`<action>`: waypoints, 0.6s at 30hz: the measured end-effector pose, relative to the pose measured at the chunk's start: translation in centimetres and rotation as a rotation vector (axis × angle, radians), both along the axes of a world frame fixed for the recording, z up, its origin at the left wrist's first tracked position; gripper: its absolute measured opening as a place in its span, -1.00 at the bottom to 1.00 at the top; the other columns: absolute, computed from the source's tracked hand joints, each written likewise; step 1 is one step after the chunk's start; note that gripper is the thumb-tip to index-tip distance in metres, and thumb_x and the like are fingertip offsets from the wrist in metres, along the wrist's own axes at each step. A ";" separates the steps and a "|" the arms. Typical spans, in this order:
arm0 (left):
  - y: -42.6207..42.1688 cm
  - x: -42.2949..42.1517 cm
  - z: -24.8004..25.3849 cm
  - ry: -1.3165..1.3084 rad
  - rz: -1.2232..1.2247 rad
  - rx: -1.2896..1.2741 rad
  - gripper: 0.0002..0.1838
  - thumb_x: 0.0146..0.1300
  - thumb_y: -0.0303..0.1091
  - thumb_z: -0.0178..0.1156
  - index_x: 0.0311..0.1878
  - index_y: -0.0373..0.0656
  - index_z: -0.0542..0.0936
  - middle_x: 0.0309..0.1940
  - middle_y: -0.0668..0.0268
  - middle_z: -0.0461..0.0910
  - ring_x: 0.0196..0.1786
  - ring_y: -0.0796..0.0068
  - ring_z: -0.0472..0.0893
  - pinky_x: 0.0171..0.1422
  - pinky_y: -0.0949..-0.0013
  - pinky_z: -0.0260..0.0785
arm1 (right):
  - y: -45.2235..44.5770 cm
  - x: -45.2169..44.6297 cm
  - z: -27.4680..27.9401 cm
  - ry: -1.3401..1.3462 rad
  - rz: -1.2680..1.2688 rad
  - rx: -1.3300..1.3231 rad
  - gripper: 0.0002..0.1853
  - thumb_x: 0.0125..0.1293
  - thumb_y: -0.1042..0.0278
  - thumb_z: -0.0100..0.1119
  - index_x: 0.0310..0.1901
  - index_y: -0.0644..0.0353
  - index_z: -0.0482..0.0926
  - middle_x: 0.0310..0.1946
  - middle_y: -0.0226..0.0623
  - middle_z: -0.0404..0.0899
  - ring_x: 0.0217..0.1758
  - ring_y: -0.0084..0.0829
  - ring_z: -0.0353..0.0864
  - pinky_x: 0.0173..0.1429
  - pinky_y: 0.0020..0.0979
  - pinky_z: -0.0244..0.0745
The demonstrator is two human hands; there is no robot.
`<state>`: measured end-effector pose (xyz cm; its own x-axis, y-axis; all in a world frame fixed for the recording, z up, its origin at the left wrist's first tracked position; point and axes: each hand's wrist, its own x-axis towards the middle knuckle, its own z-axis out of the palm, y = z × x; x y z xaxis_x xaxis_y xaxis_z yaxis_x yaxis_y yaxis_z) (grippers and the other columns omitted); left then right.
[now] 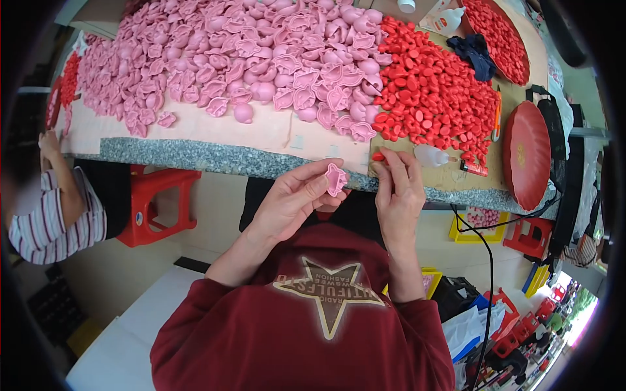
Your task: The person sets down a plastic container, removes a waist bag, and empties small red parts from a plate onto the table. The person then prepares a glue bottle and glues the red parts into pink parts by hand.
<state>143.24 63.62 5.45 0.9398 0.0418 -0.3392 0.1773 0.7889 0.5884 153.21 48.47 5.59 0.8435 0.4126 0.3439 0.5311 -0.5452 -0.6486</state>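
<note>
Holding a pink shell, hollow, wavy-rimmed

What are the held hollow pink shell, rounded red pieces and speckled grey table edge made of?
Held pink shell: likely moulded plastic, satin; thin, uneven rim. Red pieces: probably plastic, glossy; bright highlights. Table edge: stone or laminate, finish unclear; mottled speckle.

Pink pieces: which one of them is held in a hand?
The pink piece pinched in the left hand; unlike it, the pink heap lies on the table.
</note>
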 end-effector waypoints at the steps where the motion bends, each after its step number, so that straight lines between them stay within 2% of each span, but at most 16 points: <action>1: 0.0 0.0 0.0 0.002 -0.001 0.007 -0.61 0.32 -0.36 0.01 0.18 -0.30 0.33 -0.13 0.21 0.54 -0.16 0.48 0.59 -0.08 0.47 0.48 | 0.1 0.0 -0.2 -0.009 -0.003 -0.004 -0.74 0.06 0.65 0.18 -0.16 0.24 0.56 -0.30 -0.16 0.49 -0.34 -0.26 0.56 -0.32 -0.35 0.45; 3: 0.0 0.0 0.0 0.002 -0.007 0.021 -0.62 0.32 -0.38 0.00 0.17 -0.32 0.34 -0.11 0.15 0.53 -0.20 0.46 0.58 -0.12 0.47 0.48 | 0.0 0.0 -0.1 0.022 0.034 0.061 -0.76 0.04 0.65 0.19 -0.20 0.25 0.57 -0.33 -0.17 0.52 -0.35 -0.29 0.57 -0.32 -0.38 0.46; 5: 0.0 0.1 -0.1 0.014 -0.018 0.075 -0.62 0.33 -0.37 0.00 0.16 -0.33 0.36 -0.16 0.18 0.55 -0.23 0.49 0.57 -0.14 0.48 0.47 | -0.3 -0.1 0.8 0.105 0.122 0.197 -0.79 0.02 0.65 0.21 -0.25 0.26 0.60 -0.37 -0.20 0.55 -0.36 -0.33 0.58 -0.32 -0.40 0.48; 8: -0.1 0.0 -0.5 0.034 -0.053 0.155 -0.64 0.32 -0.36 0.01 0.12 -0.34 0.40 -0.21 0.20 0.56 -0.26 0.53 0.56 -0.16 0.48 0.45 | -1.4 0.0 1.9 0.099 0.363 0.279 -0.80 -0.03 0.67 0.21 -0.30 0.25 0.62 -0.38 -0.24 0.58 -0.35 -0.37 0.59 -0.31 -0.44 0.49; 14: -0.6 0.5 0.0 0.049 -0.153 0.177 -0.68 0.29 -0.35 0.07 0.04 -0.33 0.49 -0.23 0.21 0.58 -0.29 0.57 0.54 -0.15 0.49 0.44 | -1.9 1.0 0.9 0.123 0.638 0.264 -0.69 -0.12 0.68 0.20 -0.28 0.18 0.65 -0.37 -0.30 0.57 -0.40 -0.41 0.56 -0.38 -0.50 0.45; 17: -0.9 0.6 0.0 0.040 -0.147 0.173 -0.69 0.27 -0.40 0.10 0.04 -0.33 0.49 -0.23 0.21 0.58 -0.28 0.57 0.54 -0.14 0.48 0.44 | -2.9 0.7 0.2 0.264 0.589 0.243 -0.67 -0.13 0.67 0.19 -0.26 0.15 0.65 -0.34 -0.32 0.56 -0.41 -0.41 0.54 -0.41 -0.48 0.44; 18: -1.0 0.7 0.0 0.029 -0.142 0.180 -0.69 0.26 -0.42 0.11 0.05 -0.33 0.48 -0.23 0.21 0.58 -0.28 0.57 0.55 -0.13 0.48 0.44 | -2.9 0.8 0.4 0.193 0.608 0.209 -0.67 -0.13 0.68 0.19 -0.26 0.16 0.65 -0.33 -0.32 0.55 -0.40 -0.41 0.53 -0.40 -0.46 0.44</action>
